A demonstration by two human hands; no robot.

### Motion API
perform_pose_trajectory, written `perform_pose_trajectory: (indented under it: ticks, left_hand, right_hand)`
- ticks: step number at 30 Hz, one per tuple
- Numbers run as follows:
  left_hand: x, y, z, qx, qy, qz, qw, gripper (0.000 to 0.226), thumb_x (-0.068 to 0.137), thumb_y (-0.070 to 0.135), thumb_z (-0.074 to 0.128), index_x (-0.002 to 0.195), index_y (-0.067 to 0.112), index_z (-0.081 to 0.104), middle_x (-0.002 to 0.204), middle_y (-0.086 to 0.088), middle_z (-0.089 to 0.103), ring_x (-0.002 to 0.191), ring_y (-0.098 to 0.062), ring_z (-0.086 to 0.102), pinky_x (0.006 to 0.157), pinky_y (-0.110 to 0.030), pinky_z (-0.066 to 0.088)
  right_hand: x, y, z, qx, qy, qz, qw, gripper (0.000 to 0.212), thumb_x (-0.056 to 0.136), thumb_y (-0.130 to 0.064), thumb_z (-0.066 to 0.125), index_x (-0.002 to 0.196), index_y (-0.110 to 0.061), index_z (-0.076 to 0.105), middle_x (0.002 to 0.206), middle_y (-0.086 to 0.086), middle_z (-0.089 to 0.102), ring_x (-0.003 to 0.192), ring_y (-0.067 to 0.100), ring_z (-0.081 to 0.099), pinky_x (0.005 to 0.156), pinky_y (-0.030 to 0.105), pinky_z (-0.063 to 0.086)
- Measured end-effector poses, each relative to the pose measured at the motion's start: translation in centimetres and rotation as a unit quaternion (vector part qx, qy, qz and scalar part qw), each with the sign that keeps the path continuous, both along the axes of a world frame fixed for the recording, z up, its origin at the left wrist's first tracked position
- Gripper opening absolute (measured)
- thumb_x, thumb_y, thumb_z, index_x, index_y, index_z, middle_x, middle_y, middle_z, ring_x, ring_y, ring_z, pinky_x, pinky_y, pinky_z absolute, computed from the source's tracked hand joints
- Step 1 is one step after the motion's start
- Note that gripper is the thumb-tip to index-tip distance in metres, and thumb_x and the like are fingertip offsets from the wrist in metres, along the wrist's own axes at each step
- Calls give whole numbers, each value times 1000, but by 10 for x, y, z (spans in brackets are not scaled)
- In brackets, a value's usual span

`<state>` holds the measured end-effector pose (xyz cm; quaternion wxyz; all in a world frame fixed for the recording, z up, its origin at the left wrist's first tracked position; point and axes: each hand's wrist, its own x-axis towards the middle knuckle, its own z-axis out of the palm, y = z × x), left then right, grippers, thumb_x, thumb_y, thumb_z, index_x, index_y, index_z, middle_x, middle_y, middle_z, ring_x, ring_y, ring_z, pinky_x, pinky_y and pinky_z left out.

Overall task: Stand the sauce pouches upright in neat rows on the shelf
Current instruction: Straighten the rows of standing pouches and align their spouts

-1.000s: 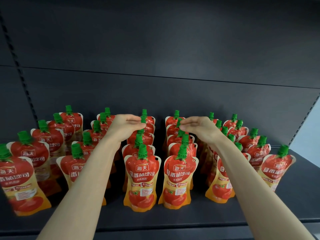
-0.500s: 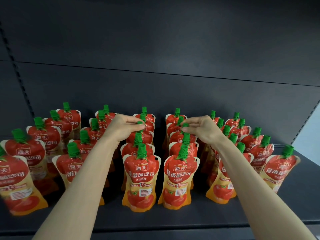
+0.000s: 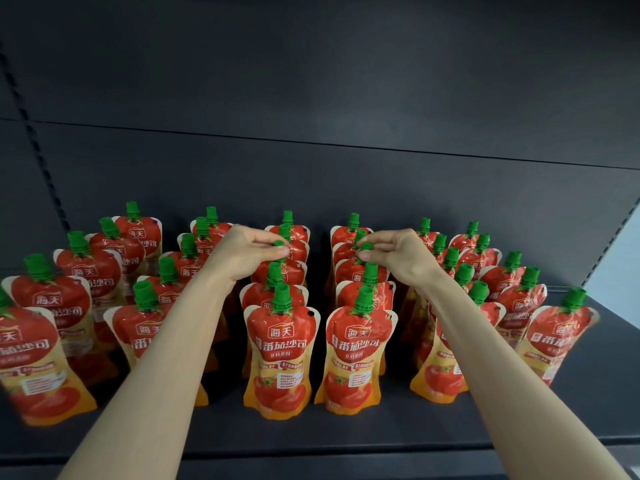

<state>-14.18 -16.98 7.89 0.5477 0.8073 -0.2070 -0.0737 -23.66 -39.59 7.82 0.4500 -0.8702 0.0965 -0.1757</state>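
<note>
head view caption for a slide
Left hand and right hand each pinch a green cap among upright sauce pouches.

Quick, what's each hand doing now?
Left hand: pinching the green cap of a middle-left pouch.
Right hand: pinching the green cap of a middle-right pouch.

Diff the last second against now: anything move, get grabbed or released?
Barely anything. The left hand and right hand stayed over the two middle columns, fingertips closing into pinches on the left green cap and the right green cap. Nothing released. The pouches stand where they were on the shelf.
</note>
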Motion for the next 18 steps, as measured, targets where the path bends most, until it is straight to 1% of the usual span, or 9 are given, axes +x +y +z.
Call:
perform_pose_trajectory:
  ticks: [3, 5, 7, 8, 10, 12, 14, 16, 18]
  left_hand:
    - [-1, -1, 0, -6, 0, 0, 1000, 23, 80, 16, 71, 103, 16, 71, 93, 3, 68, 87, -2, 61, 79, -21, 45]
    - [-1, -2, 0, -13, 1, 5, 1000, 23, 80, 15, 71, 103, 14, 70, 92, 3, 68, 88, -5, 62, 81, -22, 46]
    - [-3, -2, 0, -14, -4, 7, 1000, 24, 80, 15, 71, 104, 12, 69, 93, 2, 68, 88, -6, 63, 76, -20, 47]
    - [-5, -2, 0, -12, -7, 7, 1000, 26, 80, 16, 71, 105, 12, 69, 92, 3, 67, 88, -5, 62, 73, -18, 46]
    - [-7, -1, 3, -18, -16, 15, 1000, 32, 79, 21, 72, 109, 12, 67, 95, 4, 66, 88, -3, 61, 71, -16, 44]
    - [-14, 4, 9, -39, -50, 39, 997, 32, 80, 26, 71, 110, 14, 66, 95, 9, 65, 87, 4, 58, 67, -8, 41]
    - [-25, 11, 13, -73, -94, 62, 991, 24, 84, 27, 67, 106, 18, 68, 91, 16, 63, 80, 12, 57, 61, -1, 40]
    - [-40, 18, 11, -108, -100, 60, 987, 16, 85, 27, 65, 100, 23, 70, 91, 18, 66, 79, 16, 59, 63, 0, 41]
    - [-52, 22, 4, -115, -77, 31, 990, 15, 84, 29, 65, 97, 24, 72, 93, 15, 70, 84, 15, 60, 71, -7, 41]
  right_hand:
    - [0, -1, 0, -1, 6, 4, 1000, 27, 84, -13, 68, 110, -10, 68, 114, 15, 67, 103, 25, 65, 92, 42, 53]
    - [-1, -1, 1, 0, 13, 6, 1000, 28, 84, -14, 67, 112, -9, 67, 114, 14, 67, 102, 24, 65, 92, 40, 53]
    - [-2, 1, 2, -3, 16, 8, 1000, 30, 85, -15, 67, 114, -9, 66, 116, 13, 66, 103, 22, 64, 90, 35, 54]
    - [-3, 2, 3, -4, 11, 8, 1000, 32, 84, -15, 67, 116, -9, 64, 116, 11, 65, 103, 19, 63, 87, 30, 54]
    - [-8, 4, 5, 2, -21, -2, 1000, 37, 83, -15, 69, 118, -8, 61, 114, 7, 64, 101, 15, 61, 78, 16, 51]
    - [-17, 7, 9, 11, -74, -27, 997, 36, 83, -17, 69, 117, -8, 61, 110, 5, 66, 100, 14, 62, 74, 11, 50]
    - [-30, 12, 11, 21, -122, -48, 991, 30, 85, -20, 67, 112, -10, 64, 103, 2, 68, 96, 11, 63, 73, 7, 49]
    - [-43, 18, 10, 36, -133, -39, 990, 24, 86, -21, 66, 108, -12, 66, 98, -2, 68, 92, 5, 63, 71, 3, 47]
    - [-51, 24, 6, 50, -106, -10, 993, 25, 86, -22, 66, 109, -13, 66, 99, -4, 69, 94, 2, 63, 72, 3, 47]
